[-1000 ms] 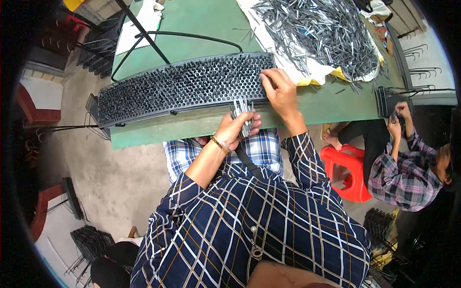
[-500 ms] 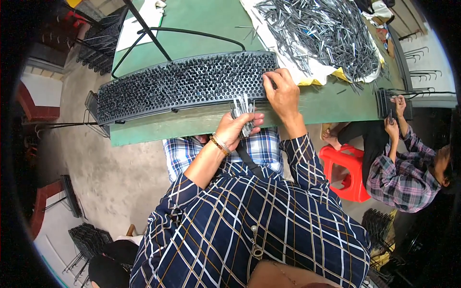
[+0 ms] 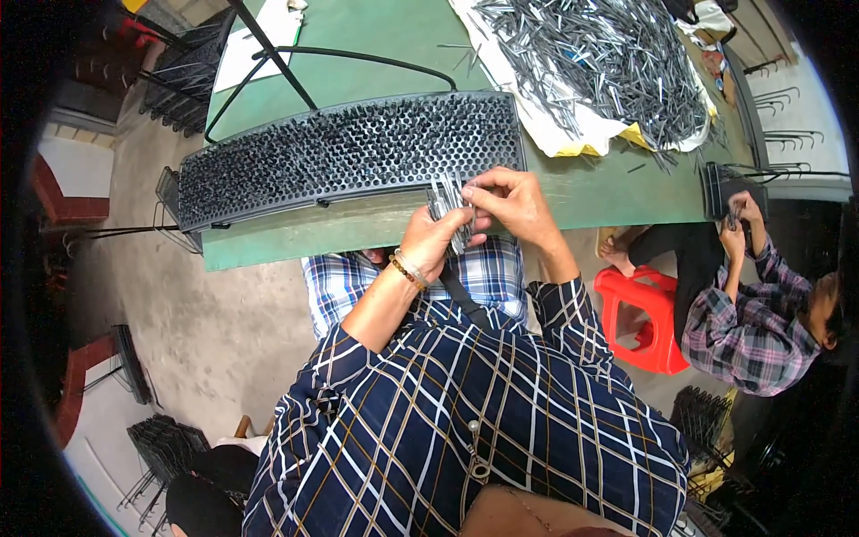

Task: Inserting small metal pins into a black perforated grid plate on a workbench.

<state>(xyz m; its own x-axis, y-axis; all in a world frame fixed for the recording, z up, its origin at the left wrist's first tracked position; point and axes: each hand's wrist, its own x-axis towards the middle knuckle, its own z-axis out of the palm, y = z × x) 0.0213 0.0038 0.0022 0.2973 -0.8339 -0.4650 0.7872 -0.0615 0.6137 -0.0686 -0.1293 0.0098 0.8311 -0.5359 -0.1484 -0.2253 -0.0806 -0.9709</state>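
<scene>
My left hand (image 3: 426,240) is closed around a bundle of thin grey, shiny sticks (image 3: 445,199), their tips pointing up and away from me. My right hand (image 3: 523,211) is beside it, thumb and forefinger pinched at the upper part of the bundle, on one of the sticks as far as I can see. Just beyond both hands lies a long black perforated rack (image 3: 517,143), tilted on the table. Dark pieces stand in many of its holes, most densely toward the left; holes near the right end show bare.
The green table (image 3: 617,192) carries a large heap of the same sticks (image 3: 617,72) on a white sheet, far right. Black metal rods (image 3: 376,59) rise behind the rack. At right, a co-worker (image 3: 747,313) handles another black rack (image 3: 713,191) near a red stool (image 3: 658,313).
My right hand has come from the rack's right end, down and left to the bundle of sticks in my left hand. My left hand stays nearly in place.
</scene>
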